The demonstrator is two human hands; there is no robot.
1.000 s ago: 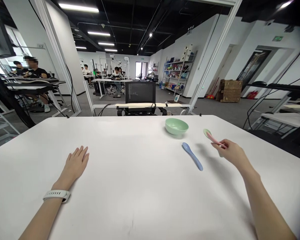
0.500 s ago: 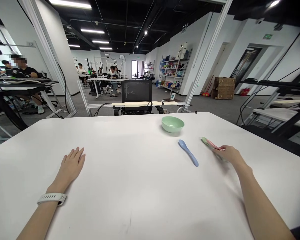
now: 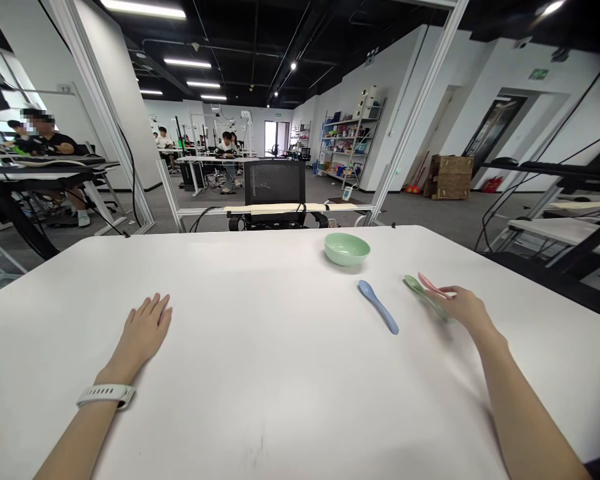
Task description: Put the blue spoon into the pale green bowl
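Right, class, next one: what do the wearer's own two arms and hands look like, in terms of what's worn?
The left hand is ungloved; around its wrist sits a pale, rubbery-looking band with a row of slots. The right hand is ungloved too, with no band visible at its wrist. No sleeve shows on either forearm.

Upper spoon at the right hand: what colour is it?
Pink; the upper spoon shows best in the head view, the only one.

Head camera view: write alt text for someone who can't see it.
The right hand holds a pink utensil close by a green spoon, near a blue spoon and green bowl on a white table. The left hand rests palm down.
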